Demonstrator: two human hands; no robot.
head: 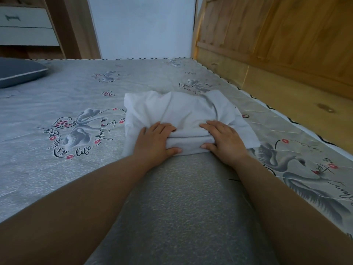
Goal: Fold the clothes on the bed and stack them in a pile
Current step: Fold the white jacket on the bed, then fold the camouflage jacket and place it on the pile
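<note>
While we kneel at the bed [57,100], our left hand [154,142] and right hand [222,139] each hold the near edge of the white garment [183,109], fingers laid on top and thumbs tucked beneath the folded layers, so each grip is narrow and full of cloth. That garment lies on the patterned sheet near the wooden wall panel [277,41]. Far left of the garment rests a grey pillow [19,72].
</note>
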